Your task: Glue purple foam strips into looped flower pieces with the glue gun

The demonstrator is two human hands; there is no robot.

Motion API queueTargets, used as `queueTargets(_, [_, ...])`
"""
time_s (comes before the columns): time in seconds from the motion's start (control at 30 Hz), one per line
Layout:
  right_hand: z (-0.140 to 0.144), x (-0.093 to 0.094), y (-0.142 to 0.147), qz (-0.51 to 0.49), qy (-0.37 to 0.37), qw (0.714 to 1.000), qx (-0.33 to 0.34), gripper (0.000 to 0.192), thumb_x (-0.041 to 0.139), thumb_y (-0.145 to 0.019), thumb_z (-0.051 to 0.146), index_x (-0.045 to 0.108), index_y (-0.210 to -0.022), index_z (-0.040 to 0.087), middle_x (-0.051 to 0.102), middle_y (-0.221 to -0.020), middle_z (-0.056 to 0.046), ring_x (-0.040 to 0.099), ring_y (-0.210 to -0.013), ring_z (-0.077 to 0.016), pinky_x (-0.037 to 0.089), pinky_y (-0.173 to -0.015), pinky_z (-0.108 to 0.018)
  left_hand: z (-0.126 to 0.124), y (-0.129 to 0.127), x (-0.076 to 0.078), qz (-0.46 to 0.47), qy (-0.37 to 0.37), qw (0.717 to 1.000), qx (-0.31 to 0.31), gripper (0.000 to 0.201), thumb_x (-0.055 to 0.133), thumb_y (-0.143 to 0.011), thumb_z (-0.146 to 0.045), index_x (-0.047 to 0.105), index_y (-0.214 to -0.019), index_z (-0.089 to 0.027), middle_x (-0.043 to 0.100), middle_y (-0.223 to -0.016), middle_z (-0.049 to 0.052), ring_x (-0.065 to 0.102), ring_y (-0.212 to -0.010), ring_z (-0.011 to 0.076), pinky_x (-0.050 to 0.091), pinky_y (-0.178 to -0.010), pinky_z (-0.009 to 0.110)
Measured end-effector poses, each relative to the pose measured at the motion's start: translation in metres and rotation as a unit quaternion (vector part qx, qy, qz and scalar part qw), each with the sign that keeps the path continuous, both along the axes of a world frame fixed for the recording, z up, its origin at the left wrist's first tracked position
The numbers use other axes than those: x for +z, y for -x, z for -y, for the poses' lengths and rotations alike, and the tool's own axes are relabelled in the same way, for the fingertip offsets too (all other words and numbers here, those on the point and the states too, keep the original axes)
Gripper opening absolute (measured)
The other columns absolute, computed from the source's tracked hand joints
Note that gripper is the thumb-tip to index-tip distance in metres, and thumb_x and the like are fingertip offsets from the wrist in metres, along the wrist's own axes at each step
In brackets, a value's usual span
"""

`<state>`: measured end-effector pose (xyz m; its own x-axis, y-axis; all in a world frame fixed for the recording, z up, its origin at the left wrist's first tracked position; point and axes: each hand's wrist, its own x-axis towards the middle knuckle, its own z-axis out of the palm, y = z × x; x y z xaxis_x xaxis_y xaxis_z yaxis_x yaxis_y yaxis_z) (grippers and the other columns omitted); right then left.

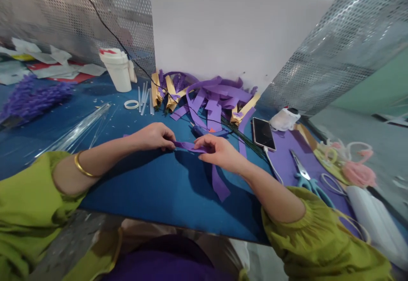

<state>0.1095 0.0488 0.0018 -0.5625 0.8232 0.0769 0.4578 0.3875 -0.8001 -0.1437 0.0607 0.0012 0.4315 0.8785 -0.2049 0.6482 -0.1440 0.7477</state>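
Between my two hands a narrow purple strip (186, 146), like ribbon or felt, is held out above the blue table. My left hand (156, 137) pinches one stretch of it between thumb and fingers. My right hand (219, 151) pinches it a short way to the right, and a loose tail (219, 187) hangs below that hand. Just behind my right hand lies a blue glue gun (199, 131), partly hidden by the fingers. Beyond it sits a heap of loose purple strips (215, 102).
Small paper-wrapped purple bouquets (172, 96) lean by the white board (223, 26). At left are a white cup (117, 70), glue sticks (145, 98), a tape roll (131, 104) and purple flowers (35, 98). A phone (263, 133) and scissors (306, 177) lie right.
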Motion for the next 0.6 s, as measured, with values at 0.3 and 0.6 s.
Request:
queueTargets(0.3, [0.012, 0.001, 0.007, 0.166, -0.139, 0.972, 0.088, 0.025, 0.062, -0.077, 0.008, 0.067, -0.100, 0.018, 0.064, -0.116, -0.009, 0.062, -0.107, -0.0226, 0.048, -0.090, -0.035, -0.003, 0.007, 0.008, -0.113, -0.062, 0.989, -0.066, 0.029, 0.066, -0.076, -0.042, 0.078, -0.090, -0.020, 0.074, -0.078, 0.000, 0.063, -0.070, 0.0146, 0.040, -0.060, 0.022])
queueTargets(0.6, [-0.011, 0.010, -0.012, 0.136, -0.203, 0.970, 0.010, 0.022, 0.047, -0.096, 0.021, 0.068, -0.100, 0.016, 0.069, -0.105, -0.009, 0.064, -0.095, -0.0196, 0.047, -0.081, -0.030, 0.001, 0.005, 0.008, -0.138, -0.066, 0.986, -0.069, 0.021, 0.066, -0.073, -0.039, 0.073, -0.076, -0.020, 0.070, -0.070, -0.001, 0.061, -0.067, 0.0154, 0.037, -0.057, 0.024])
